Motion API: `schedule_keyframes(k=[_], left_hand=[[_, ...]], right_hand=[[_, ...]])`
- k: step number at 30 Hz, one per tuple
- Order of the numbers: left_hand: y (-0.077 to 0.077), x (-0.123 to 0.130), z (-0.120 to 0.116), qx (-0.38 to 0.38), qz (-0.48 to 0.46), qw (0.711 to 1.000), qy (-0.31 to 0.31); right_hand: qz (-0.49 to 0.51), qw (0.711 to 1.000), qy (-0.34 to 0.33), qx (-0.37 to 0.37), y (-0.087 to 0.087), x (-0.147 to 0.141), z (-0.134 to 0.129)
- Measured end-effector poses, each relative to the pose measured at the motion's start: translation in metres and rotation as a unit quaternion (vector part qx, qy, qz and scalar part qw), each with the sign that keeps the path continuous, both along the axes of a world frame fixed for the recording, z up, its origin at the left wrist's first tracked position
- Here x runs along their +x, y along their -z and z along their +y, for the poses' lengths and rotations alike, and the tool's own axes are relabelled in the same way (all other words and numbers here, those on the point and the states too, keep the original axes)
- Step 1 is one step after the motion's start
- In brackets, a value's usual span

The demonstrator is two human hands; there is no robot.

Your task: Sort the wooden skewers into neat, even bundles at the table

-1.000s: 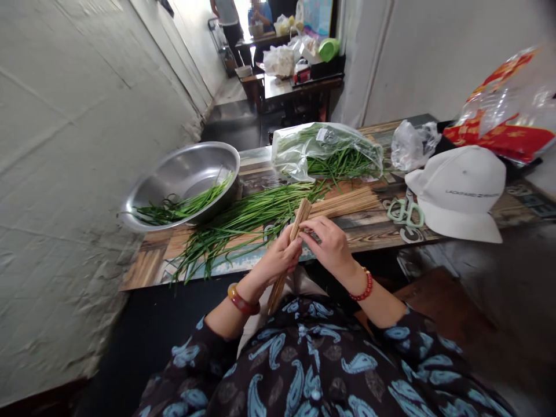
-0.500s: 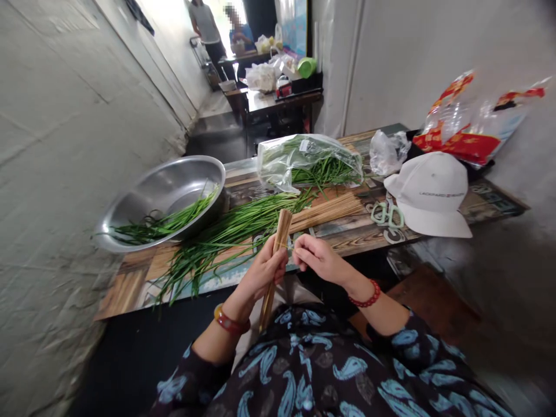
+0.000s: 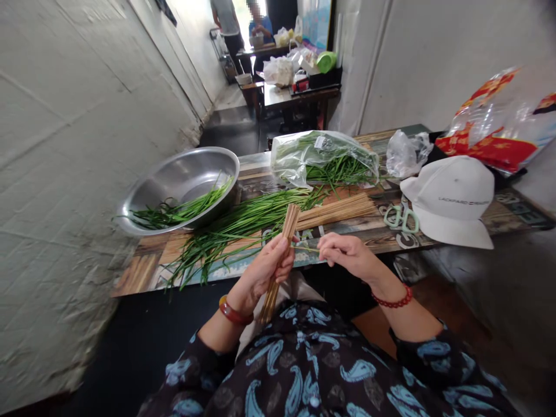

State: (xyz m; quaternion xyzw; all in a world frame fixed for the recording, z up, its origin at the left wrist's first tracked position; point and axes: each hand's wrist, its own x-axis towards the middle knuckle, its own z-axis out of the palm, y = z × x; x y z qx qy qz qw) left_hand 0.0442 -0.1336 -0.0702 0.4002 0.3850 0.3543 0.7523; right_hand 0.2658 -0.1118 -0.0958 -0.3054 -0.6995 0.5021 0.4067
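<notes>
My left hand (image 3: 268, 265) is wrapped round a bundle of thin bamboo sticks (image 3: 291, 220), held slanting above my lap at the table's near edge. To its right, my right hand (image 3: 345, 253) is closed in a pinch on a thin yellowish band (image 3: 307, 249), stretched sideways from the bundle. More bamboo sticks (image 3: 341, 211) lie flat on the table just beyond. Beside them, long green garlic chives (image 3: 234, 223) are spread out loose. Some chives (image 3: 182, 213) rest inside the steel basin (image 3: 167, 174) at the left.
A clear plastic bag (image 3: 325, 157) of chives lies at the back of the table. Scissors (image 3: 401, 218) with pale green handles are near a white cap (image 3: 456, 197). A crumpled bag (image 3: 407, 153) and a red-printed package (image 3: 489, 139) sit behind. Two people are at the far end.
My right hand has moved right, away from the bundle, drawing the thin band out longer. My left hand still holds the sticks. The whole view has shifted somewhat.
</notes>
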Motion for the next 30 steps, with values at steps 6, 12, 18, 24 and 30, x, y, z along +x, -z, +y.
schedule_keyframes(k=[6,12,18,24,30], left_hand=[[-0.001,0.015,-0.003,0.027,0.021,0.999,-0.021],[0.003,0.007,0.003,0.221,0.220,0.950,-0.006],[0.002,-0.017,0.008,0.384,0.449,0.800,0.106],[0.000,-0.030,0.002,0.433,0.591,0.667,0.137],[-0.003,-0.033,-0.005,0.421,0.661,0.607,0.130]], right_hand=[[0.300,0.925,0.081,-0.217,0.003,-0.026,0.001],[0.356,0.887,0.079,-0.283,0.011,-0.036,0.021],[0.331,0.864,0.071,-0.373,0.011,-0.028,0.023],[0.247,0.907,0.064,-0.334,0.009,-0.024,0.021],[0.187,0.936,0.091,-0.285,0.016,-0.029,0.024]])
